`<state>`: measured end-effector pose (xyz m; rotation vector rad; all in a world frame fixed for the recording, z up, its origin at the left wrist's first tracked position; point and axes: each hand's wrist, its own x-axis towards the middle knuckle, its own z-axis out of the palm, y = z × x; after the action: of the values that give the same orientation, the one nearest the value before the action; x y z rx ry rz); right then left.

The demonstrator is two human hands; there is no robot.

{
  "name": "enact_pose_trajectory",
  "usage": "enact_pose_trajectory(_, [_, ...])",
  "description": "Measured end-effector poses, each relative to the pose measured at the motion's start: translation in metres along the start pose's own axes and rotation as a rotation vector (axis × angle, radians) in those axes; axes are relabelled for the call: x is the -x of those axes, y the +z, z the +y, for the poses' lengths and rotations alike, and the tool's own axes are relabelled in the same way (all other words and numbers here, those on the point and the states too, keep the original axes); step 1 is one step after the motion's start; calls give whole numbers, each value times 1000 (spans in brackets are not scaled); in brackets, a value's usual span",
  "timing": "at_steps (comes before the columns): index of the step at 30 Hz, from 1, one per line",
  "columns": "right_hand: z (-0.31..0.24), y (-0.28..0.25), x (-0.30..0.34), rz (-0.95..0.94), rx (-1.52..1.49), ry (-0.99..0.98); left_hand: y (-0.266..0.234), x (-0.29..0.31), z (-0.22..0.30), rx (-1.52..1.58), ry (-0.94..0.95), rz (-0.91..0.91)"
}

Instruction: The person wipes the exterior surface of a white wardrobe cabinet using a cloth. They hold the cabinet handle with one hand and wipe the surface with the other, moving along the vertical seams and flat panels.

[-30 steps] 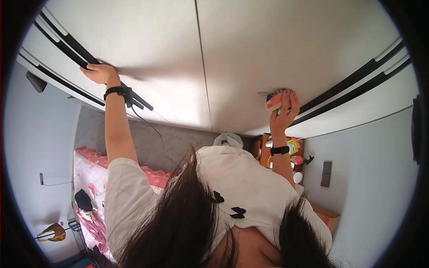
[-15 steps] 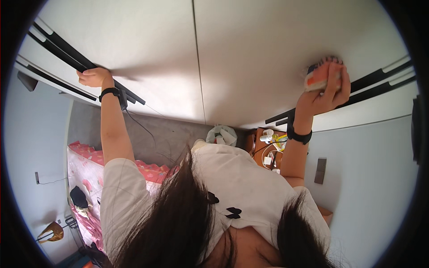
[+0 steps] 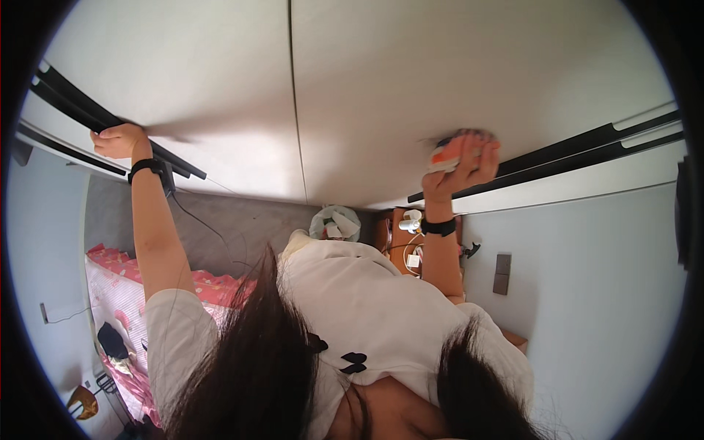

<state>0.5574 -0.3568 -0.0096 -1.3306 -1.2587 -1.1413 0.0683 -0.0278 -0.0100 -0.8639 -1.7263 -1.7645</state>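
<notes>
Tall white cabinet doors (image 3: 381,66) stand in front of me, split by a dark vertical seam. My left hand (image 3: 121,141) is closed around a long black handle (image 3: 77,105) on the left door. My right hand (image 3: 471,166) presses a folded cloth (image 3: 444,155), orange, white and dark, against the lower part of the right door. Its fingers are wrapped over the cloth, slightly blurred. Just right of that hand runs another pair of black handles (image 3: 565,152). Each wrist wears a black band, and a cable hangs from the left one.
Below the doors, a plastic bag (image 3: 326,218) with white contents sits on the grey floor (image 3: 213,224). Beside it is an orange-brown cabinet (image 3: 400,251) holding a bottle (image 3: 408,225), cables and small items. Pink bedding (image 3: 110,273) lies at the left; a pale wall (image 3: 587,279) rises at right.
My right hand has moved left and slightly down across the door with the cloth. The whole view has shifted a little; my left hand still grips the handle.
</notes>
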Motion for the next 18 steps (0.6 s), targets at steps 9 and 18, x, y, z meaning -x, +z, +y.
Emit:
enact_pose_trajectory(9, [-3, -22, 66, -227, 66, 105, 0, 3, 5, 10, -57, -51])
enact_pose_trajectory(18, [-8, -12, -116, 184, -119, 29, 4, 5, 4, 14, -49, -27])
